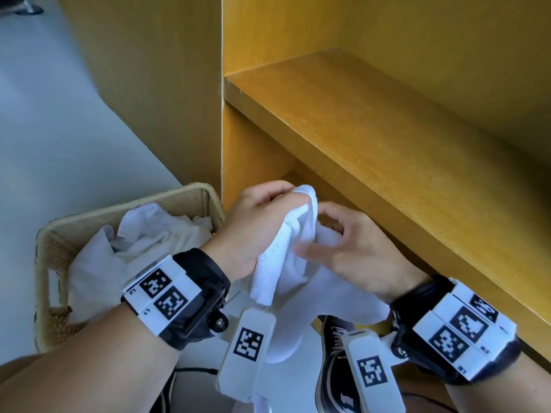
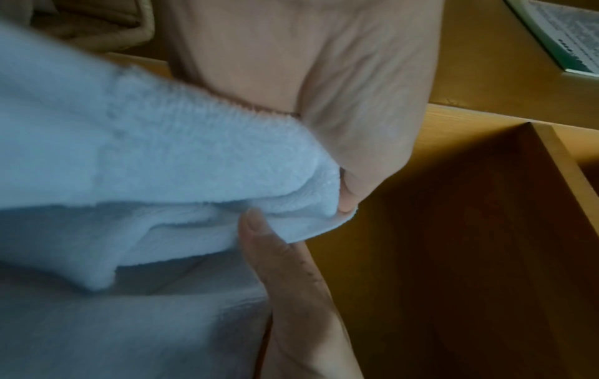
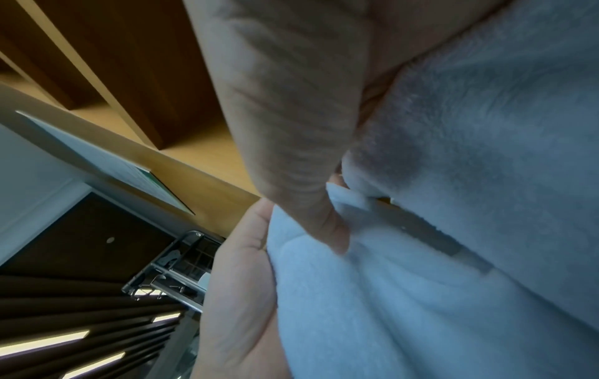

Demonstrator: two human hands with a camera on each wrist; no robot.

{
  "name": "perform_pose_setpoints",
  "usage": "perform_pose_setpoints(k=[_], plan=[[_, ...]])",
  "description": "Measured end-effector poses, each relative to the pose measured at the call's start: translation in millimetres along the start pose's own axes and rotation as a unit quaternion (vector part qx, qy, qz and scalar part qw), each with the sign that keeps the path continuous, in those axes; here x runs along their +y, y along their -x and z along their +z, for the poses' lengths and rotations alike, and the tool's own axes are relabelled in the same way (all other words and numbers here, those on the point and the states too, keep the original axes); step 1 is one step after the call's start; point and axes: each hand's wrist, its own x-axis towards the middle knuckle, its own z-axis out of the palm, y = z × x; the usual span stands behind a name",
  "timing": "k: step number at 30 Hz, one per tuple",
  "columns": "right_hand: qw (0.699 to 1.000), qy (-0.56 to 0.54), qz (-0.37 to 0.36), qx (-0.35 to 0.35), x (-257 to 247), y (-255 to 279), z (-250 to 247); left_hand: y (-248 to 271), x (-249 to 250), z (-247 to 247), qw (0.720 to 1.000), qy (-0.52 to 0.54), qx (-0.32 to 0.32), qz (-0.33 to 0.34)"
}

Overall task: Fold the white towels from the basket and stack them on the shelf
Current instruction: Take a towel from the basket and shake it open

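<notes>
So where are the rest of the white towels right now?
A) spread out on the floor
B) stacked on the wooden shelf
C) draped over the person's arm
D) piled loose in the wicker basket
D: the other towels lie crumpled inside the wicker basket, at the person's left, while the wooden shelf carries no towels and both hands work on one towel.

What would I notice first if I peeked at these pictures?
First, the fluffy white towel bunched in the middle, gripped at its top edge by the left hand while the right hand pinches it from the other side. Next, the woven tan basket at lower left, still holding crumpled white towels. Then the big yellow wooden shelf stretching across the right.
</notes>
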Motion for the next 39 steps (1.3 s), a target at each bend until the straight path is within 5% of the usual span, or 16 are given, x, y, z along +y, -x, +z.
perform_pose_setpoints(k=[10,17,26,31,39], plan=[[0.996,0.011,0.006,0.086,3,-4,5,-4,-13,-9,0.981,-0.154,0.054,0.101],[0.986,-0.137,0.009,0.091,-2,-4,-1,-8,-27,-21,0.974,-0.195,0.098,0.052],[0.953,-0.281,0.009,0.116,-9,-2,-13,-9,-28,-23,0.983,-0.118,0.137,-0.030],[0.949,-0.284,0.032,0.130,0,-5,-14,-11,-18,-19,0.981,-0.033,0.190,0.010],[0.927,-0.340,0.064,0.145,1,-3,-19,2,-15,-13,0.983,-0.115,0.102,0.096]])
